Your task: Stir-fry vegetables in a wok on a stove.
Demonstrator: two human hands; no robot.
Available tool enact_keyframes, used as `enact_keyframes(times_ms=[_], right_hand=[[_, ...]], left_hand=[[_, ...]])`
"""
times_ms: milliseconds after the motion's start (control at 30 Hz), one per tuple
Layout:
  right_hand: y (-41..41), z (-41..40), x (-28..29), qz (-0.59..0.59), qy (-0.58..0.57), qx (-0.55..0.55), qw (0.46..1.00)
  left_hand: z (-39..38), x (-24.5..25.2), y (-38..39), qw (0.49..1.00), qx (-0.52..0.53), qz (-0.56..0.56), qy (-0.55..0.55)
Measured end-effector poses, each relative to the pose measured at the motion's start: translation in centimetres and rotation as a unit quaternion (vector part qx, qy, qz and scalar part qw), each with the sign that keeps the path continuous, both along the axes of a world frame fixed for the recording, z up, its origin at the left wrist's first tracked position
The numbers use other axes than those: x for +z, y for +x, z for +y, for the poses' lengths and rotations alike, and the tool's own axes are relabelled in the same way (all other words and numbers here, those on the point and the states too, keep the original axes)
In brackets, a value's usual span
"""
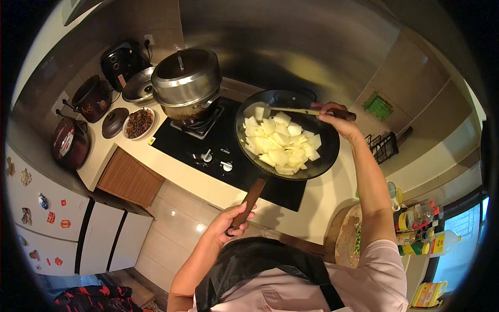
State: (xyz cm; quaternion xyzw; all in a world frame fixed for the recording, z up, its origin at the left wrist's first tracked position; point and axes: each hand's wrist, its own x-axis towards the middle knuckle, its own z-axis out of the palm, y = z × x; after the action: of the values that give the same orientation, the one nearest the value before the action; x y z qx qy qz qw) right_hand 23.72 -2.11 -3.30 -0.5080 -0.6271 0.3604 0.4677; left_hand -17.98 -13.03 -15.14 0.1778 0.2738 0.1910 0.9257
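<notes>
My left hand (pixel 233 223) grips the wooden handle (pixel 253 198) of a black wok (pixel 329 146) over the right side of the gas hob. Pale yellow, thin flat slices of a vegetable (pixel 278 142), possibly potato, are heaped in the wok. My right hand (pixel 338 119), above the wok's right rim, is closed around the handle of a metal spatula (pixel 290 110). The spatula's head lies inside the wok at its upper left, among the outermost slices. The burner under the wok is hidden.
A lidded steel steamer pot (pixel 187 84) stands on the left burner of the black hob (pixel 210 140). Left of it are a plate of dark brown food (pixel 138 123), a clay lid (pixel 115 123) and cookers. At right are a chopping board (pixel 348 238) with chopped greens and several bottles (pixel 405 220).
</notes>
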Motion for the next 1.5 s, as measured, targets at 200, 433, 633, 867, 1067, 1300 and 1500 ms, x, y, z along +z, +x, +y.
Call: enact_keyframes(times_ms=[200, 433, 633, 867, 1067, 1300, 1500], right_hand=[[-3.3, -7.9, 5.9, -0.144, -0.063, 0.151, 0.976], [-6.0, -18.8, 12.1, -0.134, 0.029, 0.068, 0.988], [-7.3, -20.3, 14.2, -0.266, -0.031, 0.092, 0.959], [-10.1, -15.3, 9.8, -0.236, 0.0, 0.04, 0.971], [-12.5, -12.0, 10.0, -0.143, -0.03, 0.019, 0.989], [-14.6, -5.8, 9.2, -0.121, 0.031, -0.077, 0.989], [-15.4, -2.7, 8.9, -0.243, 0.024, -0.129, 0.961]], left_hand=[[-0.1, 0.3, -0.1, 1.0, 0.0, 0.007, 0.013], [0.0, 0.9, 0.1, 1.0, -0.009, 0.025, 0.016], [0.1, 0.9, 0.1, 0.999, -0.012, 0.034, 0.017], [0.4, 1.0, 0.2, 0.999, -0.018, 0.037, 0.03], [0.2, 0.8, -0.2, 0.999, -0.011, 0.04, 0.03], [0.3, 0.6, -0.3, 0.999, -0.023, 0.03, 0.02], [0.3, 0.6, 0.2, 0.999, -0.031, 0.033, 0.018]])
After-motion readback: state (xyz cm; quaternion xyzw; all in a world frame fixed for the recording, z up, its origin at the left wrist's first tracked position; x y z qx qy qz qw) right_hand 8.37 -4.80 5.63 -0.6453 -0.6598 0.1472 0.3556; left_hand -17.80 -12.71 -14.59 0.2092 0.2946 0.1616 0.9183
